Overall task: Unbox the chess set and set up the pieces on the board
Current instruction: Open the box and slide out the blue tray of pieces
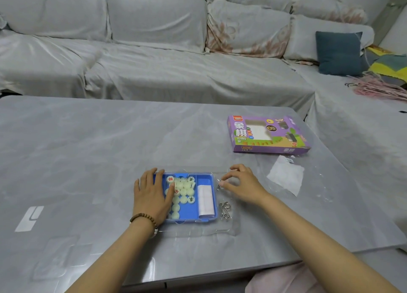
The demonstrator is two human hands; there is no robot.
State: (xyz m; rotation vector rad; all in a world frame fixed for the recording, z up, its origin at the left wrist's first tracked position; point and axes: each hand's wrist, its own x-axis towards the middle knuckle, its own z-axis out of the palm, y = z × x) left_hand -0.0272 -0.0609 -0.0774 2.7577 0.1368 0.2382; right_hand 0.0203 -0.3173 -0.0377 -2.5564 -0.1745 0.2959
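Left hand (152,195), bead bracelet (144,221) at wrist, lies flat with straight fingers over the left part of the blue tray (189,211), fingertips on the pale round pieces (184,192). Some pieces carry red or dark characters, too small to read. A rolled white sheet (206,199) sits in the tray's right compartment. The tray rests in a clear plastic shell (229,231), with metal wire loops (224,209) just beside its right rim. Right hand (242,184): fingers curled, thumb and forefinger narrowed at that rim; cannot tell whether they pinch a loop or the plastic. Folded white paper (286,178) lies further right. Behind it is a purple box (268,135), printed "XIANG QI" under large Chinese characters. Surface: grey marbled table (88,149). Room: grey-covered sofa (154,50), dark blue cushion (339,52) at right.
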